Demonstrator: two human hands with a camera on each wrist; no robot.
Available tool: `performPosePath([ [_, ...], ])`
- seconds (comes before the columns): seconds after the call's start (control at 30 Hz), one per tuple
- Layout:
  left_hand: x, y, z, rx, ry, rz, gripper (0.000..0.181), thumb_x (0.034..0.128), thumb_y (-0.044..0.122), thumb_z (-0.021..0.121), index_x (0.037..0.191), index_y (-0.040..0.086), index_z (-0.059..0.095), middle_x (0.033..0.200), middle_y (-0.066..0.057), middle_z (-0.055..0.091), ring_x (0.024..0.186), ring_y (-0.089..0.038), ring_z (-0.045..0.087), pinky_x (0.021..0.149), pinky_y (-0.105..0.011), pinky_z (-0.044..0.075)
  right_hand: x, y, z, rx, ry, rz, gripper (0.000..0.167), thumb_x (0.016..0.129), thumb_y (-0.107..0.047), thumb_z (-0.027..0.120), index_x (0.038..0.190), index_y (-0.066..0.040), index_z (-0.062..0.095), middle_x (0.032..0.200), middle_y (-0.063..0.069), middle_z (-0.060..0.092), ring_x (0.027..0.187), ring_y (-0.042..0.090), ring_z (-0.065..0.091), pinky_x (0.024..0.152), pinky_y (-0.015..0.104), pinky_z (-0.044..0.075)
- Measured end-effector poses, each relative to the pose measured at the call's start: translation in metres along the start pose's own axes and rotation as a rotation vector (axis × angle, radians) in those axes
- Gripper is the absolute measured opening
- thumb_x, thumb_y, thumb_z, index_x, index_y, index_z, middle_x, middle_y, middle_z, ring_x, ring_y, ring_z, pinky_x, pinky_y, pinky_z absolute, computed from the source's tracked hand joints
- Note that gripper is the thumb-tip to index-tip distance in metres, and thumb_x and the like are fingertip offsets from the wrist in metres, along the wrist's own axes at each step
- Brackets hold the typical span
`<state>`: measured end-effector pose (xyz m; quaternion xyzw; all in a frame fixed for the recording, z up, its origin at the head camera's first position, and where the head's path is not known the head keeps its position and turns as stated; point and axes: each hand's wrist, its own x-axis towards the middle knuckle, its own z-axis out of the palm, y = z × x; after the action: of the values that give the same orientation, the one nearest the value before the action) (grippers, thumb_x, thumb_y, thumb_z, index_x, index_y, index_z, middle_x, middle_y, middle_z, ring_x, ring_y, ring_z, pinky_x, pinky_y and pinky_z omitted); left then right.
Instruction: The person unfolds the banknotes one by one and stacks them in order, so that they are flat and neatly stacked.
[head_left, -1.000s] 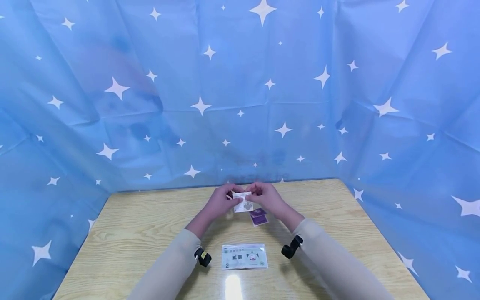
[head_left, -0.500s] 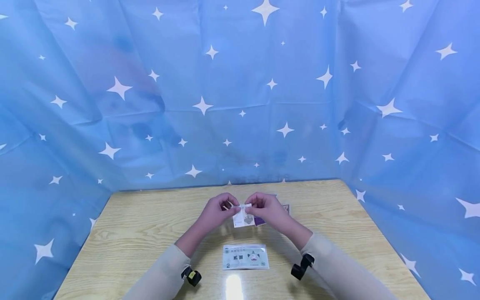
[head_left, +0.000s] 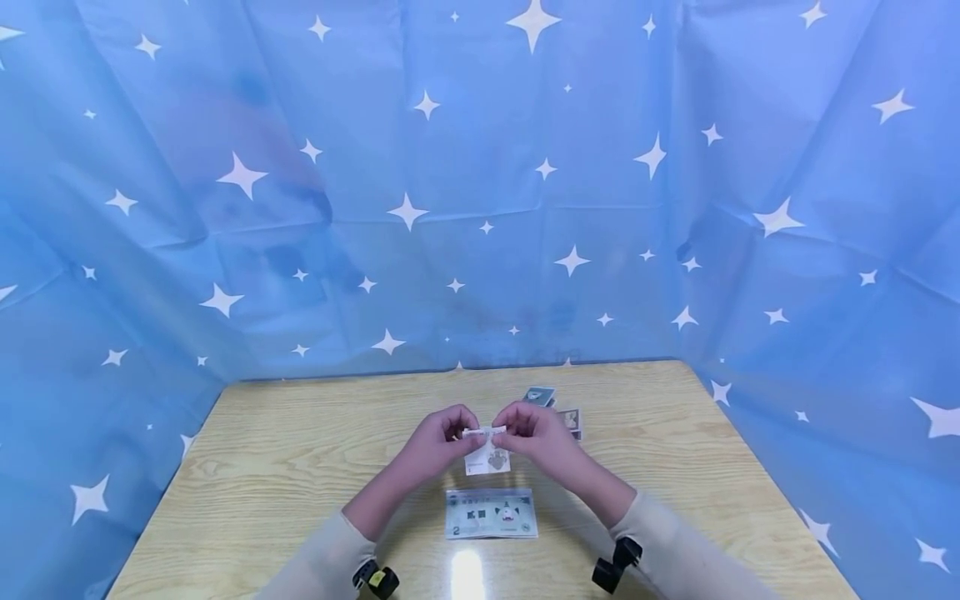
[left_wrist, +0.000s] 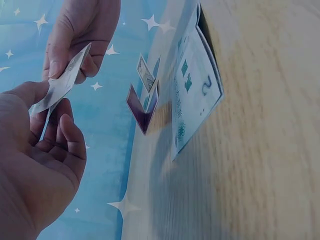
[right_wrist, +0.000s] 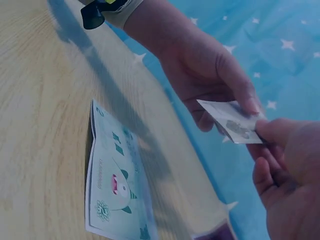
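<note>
A small whitish printed paper [head_left: 486, 458] is pinched between both hands above the table; the left hand [head_left: 437, 439] grips its left side and the right hand [head_left: 536, 433] its right side, thumbs on the near face. In the left wrist view the paper [left_wrist: 64, 86] looks folded, with its layers parting at the lower edge. Below the hands, a green-and-white note printed with a 2 [head_left: 491, 514] lies on the table; the right wrist view shows this note [right_wrist: 117, 175] creased, its layers slightly raised.
Behind the right hand lie a dark greenish folded paper [head_left: 538, 396] and a brownish one [head_left: 570, 419]. In the left wrist view a purple folded paper [left_wrist: 143, 110] stands in a V. A star-print blue cloth [head_left: 480, 183] hangs behind the wooden table [head_left: 300, 442].
Both hands have come nearer the front edge with the whitish paper, close above the green note. The greenish and brownish papers have come into sight behind the right hand.
</note>
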<state>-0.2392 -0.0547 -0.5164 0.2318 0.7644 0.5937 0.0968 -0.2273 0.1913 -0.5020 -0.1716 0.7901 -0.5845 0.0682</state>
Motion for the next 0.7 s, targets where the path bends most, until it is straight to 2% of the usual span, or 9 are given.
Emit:
performPosePath([
  [0.3,-0.008,0.002,0.000,-0.006,0.030,0.004,0.006,0.1071,0.018,0.076,0.106,0.012,0.075,0.090,-0.001,0.064,0.074,-0.012,0.050,0.065,-0.024,0.044,-0.006,-0.005,0.002,-0.031,-0.031,-0.015,0.016,0.101,-0.016,0.084,0.115,-0.014,0.077,0.086,0.004,0.067,0.077,0.015,0.060,0.067,0.025,0.051],
  [0.53,-0.011,0.007,0.001,-0.019,0.041,0.005,0.009,0.1061,0.018,0.077,0.105,0.009,0.076,0.099,-0.002,0.070,0.079,-0.013,0.058,0.068,-0.023,0.048,-0.009,-0.009,-0.001,-0.059,-0.088,-0.065,0.021,0.103,-0.018,0.082,0.122,-0.011,0.078,0.091,0.005,0.071,0.082,0.017,0.064,0.070,0.027,0.054],
  [0.7,-0.013,0.009,0.002,-0.015,0.063,0.022,0.007,0.1063,0.016,0.076,0.105,0.009,0.076,0.105,-0.002,0.073,0.088,-0.016,0.063,0.073,-0.026,0.052,-0.010,-0.012,-0.002,-0.071,-0.105,-0.058,0.020,0.104,-0.019,0.081,0.123,-0.014,0.078,0.090,0.004,0.071,0.082,0.018,0.065,0.070,0.027,0.054],
])
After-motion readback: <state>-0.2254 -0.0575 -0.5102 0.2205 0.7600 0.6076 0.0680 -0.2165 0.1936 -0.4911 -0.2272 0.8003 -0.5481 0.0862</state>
